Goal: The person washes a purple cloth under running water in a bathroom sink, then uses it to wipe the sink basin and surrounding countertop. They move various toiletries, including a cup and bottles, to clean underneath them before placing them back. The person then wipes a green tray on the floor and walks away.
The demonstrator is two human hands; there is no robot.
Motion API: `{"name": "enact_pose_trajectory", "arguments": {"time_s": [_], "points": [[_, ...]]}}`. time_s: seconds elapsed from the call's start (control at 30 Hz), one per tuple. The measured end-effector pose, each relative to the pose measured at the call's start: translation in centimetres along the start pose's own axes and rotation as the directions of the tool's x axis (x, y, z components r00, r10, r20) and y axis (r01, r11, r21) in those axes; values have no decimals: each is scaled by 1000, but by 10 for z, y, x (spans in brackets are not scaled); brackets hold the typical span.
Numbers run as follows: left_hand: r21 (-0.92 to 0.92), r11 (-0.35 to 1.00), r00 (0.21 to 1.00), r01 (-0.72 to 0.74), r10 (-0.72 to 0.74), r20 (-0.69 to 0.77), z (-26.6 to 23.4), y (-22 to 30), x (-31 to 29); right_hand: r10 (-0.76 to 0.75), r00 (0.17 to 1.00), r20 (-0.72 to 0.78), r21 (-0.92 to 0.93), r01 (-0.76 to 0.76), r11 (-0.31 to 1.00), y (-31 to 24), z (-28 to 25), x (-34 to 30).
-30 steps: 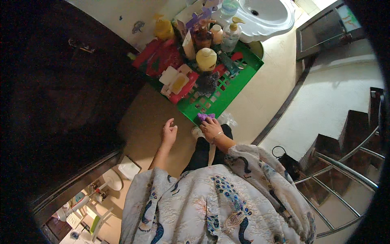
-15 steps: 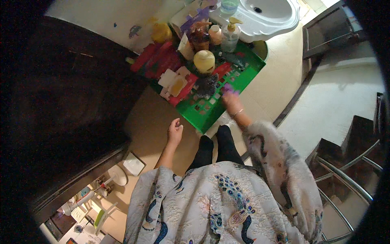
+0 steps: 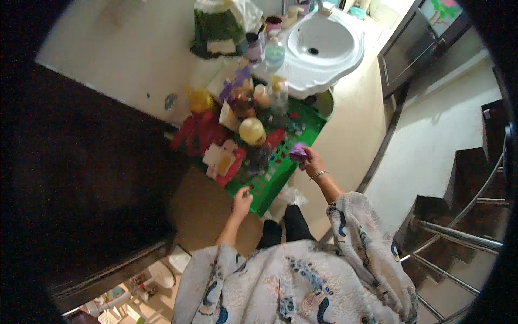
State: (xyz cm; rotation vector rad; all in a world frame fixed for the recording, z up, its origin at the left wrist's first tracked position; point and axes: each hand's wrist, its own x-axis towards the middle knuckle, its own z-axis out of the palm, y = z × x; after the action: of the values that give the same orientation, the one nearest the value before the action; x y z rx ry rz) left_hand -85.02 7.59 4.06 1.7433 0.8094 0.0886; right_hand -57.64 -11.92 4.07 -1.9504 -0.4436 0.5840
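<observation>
A crumpled purple cloth [image 3: 298,153] is held in my right hand [image 3: 314,164], its fingers closed on it, just off the right side of a green plastic basket [image 3: 261,202]. My left hand [image 3: 243,202] is at the basket's near left edge, fingers loosely bent and apart, with nothing seen in them; whether it touches the rim I cannot tell. On the basket lie a round pale-yellow container [image 3: 252,132], a white box with a yellow inside [image 3: 222,159], a dark mesh-like bundle [image 3: 258,160] and red items [image 3: 199,135].
Behind these stand a pump bottle [image 3: 278,96], a brown bottle [image 3: 243,103] and a yellow container [image 3: 199,100]. A white washbasin [image 3: 345,56] holds a soap bottle [image 3: 274,53]. Stairs with a metal railing [image 3: 458,236] rise at the right; a dark door panel [image 3: 97,162] fills the left.
My right hand has moved from over the basket to its right side with the purple cloth. My left hand has come up to the basket's edge. The view has shifted, showing more washbasin.
</observation>
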Motion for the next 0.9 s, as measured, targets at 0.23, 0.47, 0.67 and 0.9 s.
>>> {"name": "enact_pose_trajectory", "arguments": {"time_s": [0.23,0.47,0.67,0.9], "points": [[-20,990,978,138,-133,162,22,34,17,-154,966,210,-628,254,736,19,23,-28],[-352,917,857,187,22,515,37,128,20,59,824,564,538,-421,730,-65,-16,-89],[-441,892,935,101,66,349,81,183,36,66,910,409,767,-383,514,-114,-77,-74],[-443,896,906,20,171,387,61,294,28,-123,917,381,790,-253,558,-147,-131,-63]]}}
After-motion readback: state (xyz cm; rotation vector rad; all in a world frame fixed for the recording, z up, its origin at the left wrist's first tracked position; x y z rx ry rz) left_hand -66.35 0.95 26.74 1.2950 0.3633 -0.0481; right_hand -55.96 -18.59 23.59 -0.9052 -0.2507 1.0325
